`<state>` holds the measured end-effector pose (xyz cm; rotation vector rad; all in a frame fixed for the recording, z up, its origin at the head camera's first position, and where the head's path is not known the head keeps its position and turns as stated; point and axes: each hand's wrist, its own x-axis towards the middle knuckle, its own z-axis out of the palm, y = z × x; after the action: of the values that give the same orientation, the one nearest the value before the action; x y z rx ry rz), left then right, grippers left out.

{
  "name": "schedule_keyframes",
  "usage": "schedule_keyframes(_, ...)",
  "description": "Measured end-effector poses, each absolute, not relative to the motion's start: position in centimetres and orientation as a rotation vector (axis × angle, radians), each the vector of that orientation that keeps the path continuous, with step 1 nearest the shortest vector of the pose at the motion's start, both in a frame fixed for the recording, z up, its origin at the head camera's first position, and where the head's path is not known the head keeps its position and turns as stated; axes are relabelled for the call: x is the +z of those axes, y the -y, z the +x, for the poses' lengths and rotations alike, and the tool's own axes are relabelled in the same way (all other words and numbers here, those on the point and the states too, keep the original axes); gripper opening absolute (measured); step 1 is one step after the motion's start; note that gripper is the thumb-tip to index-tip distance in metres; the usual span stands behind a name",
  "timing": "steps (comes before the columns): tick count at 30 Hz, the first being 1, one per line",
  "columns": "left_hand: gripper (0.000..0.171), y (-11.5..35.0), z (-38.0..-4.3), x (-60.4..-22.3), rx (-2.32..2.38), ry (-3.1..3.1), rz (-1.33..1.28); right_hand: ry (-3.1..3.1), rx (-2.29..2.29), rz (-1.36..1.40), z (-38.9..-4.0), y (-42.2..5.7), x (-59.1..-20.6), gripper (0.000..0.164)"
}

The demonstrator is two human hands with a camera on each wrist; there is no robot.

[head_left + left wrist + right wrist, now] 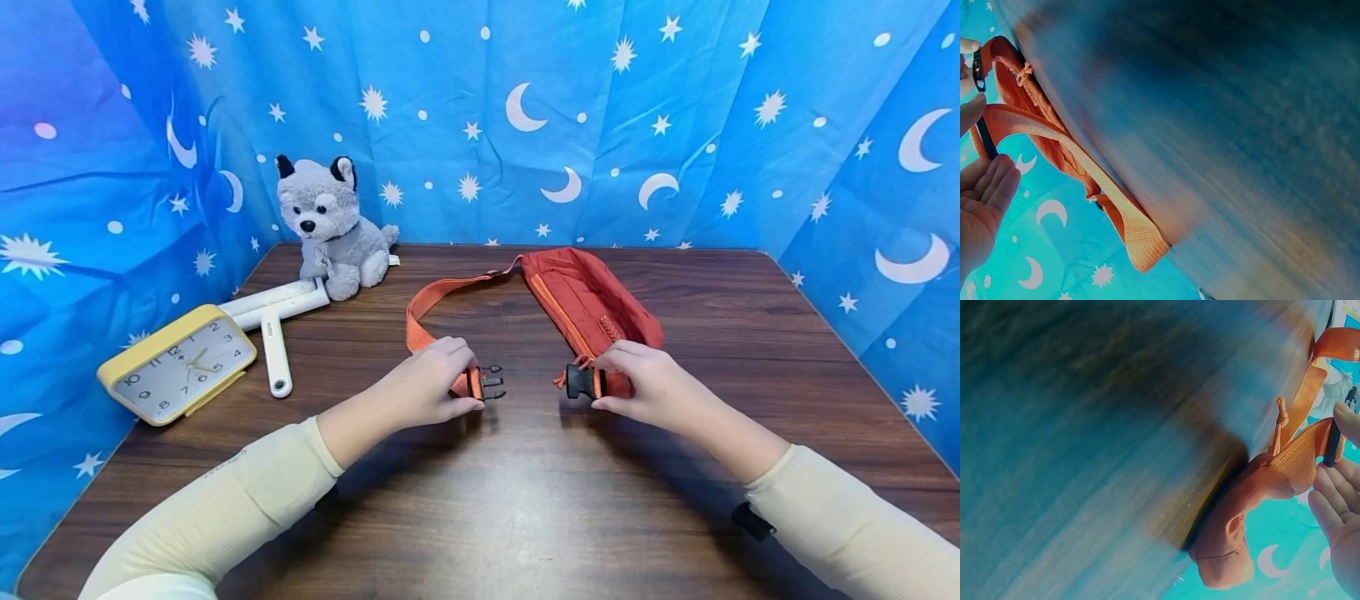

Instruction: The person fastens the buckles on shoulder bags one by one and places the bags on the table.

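Head view, wood-grain worktop [510, 517], listed for you from its left edge. Yellow alarm clock [180, 367]: rounded rectangle, pale numbered face, set askew at the left edge. White T-shaped tool [275, 350]: smooth, slim handle pointing to the near edge. Grey plush dog [330, 208]: fluffy, seated at the far left corner. Orange strap [415, 321]: flat ribbed webbing, arching leftward from the bag's far end and round to your left hand [438, 379]. That hand's thumb and fingers pinch the prong half [491, 382] of a buckle: dark plastic, prongs pointing to the right edge. Rust-red bag [592, 292]: soft creased fabric, elongated, orange zip along its left side; lies right of the far edge's middle, long axis slanting from there toward the near right corner. Socket half [580, 382]: black plastic, mouth pointing to the left edge, apart from the prongs, pinched by your right hand [637, 379].
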<state>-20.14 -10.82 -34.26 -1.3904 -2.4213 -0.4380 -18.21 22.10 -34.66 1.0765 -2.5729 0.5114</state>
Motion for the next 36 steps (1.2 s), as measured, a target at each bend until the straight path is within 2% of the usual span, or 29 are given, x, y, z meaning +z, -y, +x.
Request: schedule_keyframes(36, 0.036, 9.9, -20.1, -33.88, -0.427, 2.423, -1.416, 2.496, 0.548, 1.146, -18.37, -21.3, -34.63, 0.042)
